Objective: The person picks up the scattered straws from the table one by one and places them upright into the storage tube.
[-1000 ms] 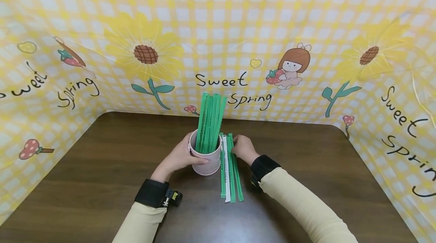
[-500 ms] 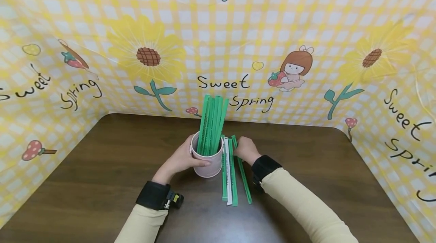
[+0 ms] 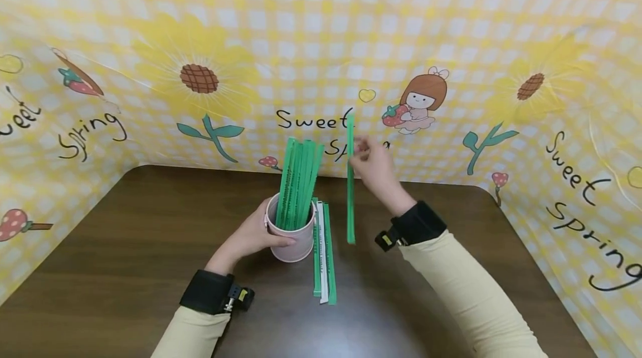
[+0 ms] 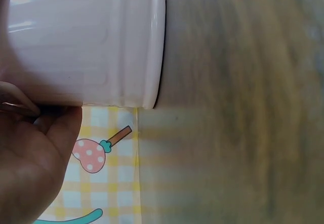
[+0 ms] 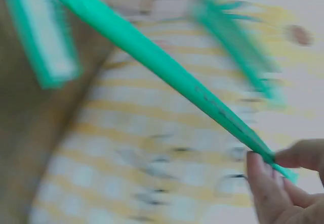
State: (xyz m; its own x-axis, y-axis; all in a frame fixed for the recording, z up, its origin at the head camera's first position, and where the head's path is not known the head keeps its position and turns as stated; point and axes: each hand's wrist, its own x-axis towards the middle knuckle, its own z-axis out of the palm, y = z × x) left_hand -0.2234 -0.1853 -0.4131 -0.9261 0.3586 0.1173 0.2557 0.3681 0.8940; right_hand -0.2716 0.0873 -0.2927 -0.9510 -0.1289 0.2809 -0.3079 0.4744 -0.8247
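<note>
My left hand (image 3: 253, 232) grips the side of a pale pink bucket (image 3: 293, 246), thumb across its front. The left wrist view shows the bucket wall (image 4: 76, 42) close up, with fingers by its handle (image 4: 17, 96). Several green wrapped straws (image 3: 298, 182) stand in the bucket, leaning slightly right. My right hand (image 3: 376, 165), raised above the table's far side, pinches one green wrapped straw (image 3: 350, 196) between thumb and fingers near its upper part. Its printed sleeve (image 5: 167, 77) runs slantwise through the right wrist view. It hangs nearly upright, apart from the bucket.
Beside the bucket, two green wrapped straws (image 3: 330, 263) and a white one (image 3: 323, 263) lie side by side on the dark wooden table (image 3: 125, 269). A yellow checked cloth (image 3: 311, 34) with printed flowers encloses the back and sides.
My right hand has separated the rightmost green wrapped straw from the row, then lifted it up off the table. My left hand stays on the bucket.
</note>
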